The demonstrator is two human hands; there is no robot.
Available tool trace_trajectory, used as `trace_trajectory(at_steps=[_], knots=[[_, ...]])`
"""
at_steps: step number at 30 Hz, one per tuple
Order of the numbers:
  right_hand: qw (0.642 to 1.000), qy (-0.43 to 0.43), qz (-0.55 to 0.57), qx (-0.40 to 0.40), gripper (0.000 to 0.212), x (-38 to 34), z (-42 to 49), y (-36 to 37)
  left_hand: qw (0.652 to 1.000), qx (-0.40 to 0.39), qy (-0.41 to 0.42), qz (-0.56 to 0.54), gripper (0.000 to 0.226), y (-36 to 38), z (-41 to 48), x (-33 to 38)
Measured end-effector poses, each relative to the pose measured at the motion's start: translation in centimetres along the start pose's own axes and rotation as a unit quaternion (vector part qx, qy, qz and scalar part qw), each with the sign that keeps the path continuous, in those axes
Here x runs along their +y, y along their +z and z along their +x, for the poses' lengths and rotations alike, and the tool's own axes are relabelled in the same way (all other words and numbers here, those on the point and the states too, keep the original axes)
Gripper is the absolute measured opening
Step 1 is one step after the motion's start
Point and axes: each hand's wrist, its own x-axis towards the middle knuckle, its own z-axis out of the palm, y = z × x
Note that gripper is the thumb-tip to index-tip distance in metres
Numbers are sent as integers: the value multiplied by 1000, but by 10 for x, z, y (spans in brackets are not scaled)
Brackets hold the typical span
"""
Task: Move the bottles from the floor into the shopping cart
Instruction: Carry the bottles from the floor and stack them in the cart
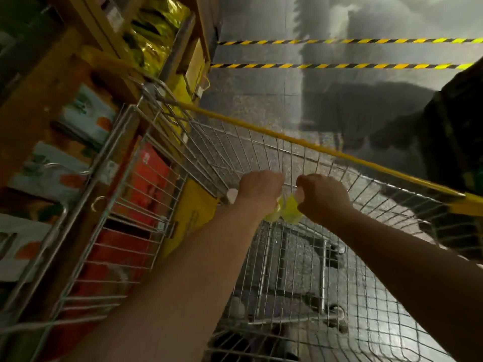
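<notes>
Gripping yellow bottle (273, 216) under left hand (258, 190) | gripping second bottle (292, 211) under right hand (324, 198) | held low inside cart (326, 152), likely for soft set-down

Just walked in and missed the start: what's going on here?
A person reaches into the wire shopping cart with both arms. The left hand grips the left bottle, the right hand the right bottle, both yellow. They hang inside the basket, apparently not yet set down. Stocked shelves stand alongside.
</notes>
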Motion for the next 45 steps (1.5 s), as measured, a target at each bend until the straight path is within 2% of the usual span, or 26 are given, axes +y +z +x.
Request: trace_trajectory(at_steps=[4, 8, 15, 21, 34, 39, 43, 45], knots=[[999, 30, 14, -10, 32, 9, 20, 34, 1000, -9, 17, -16, 33, 32, 28, -8], [998, 46, 31, -21, 34, 13, 38, 62, 999, -14, 30, -37, 24, 55, 47, -19], [996, 64, 62, -32, 35, 15, 59, 95, 997, -3, 44, -68, 22, 88, 67, -36], [996, 53, 62, -24, 35, 13, 70, 113, 995, 43, 67, -57, 35, 105, 78, -42], [997, 47, 50, -29, 34, 15, 77, 137, 996, 14, 67, -64, 34, 134, 82, -47], [998, 23, 49, -28, 30, 10, 77, 148, 997, 7, 57, -51, 25, 142, 85, -46], [997, 31, 63, -20, 33, 5, 80, 149, 997, -16, 45, -54, 44, 143, 90, -50], [997, 25, 63, -26, 36, 3, 77, 152, 997, -41, 54, -48, 44, 146, 88, -50]])
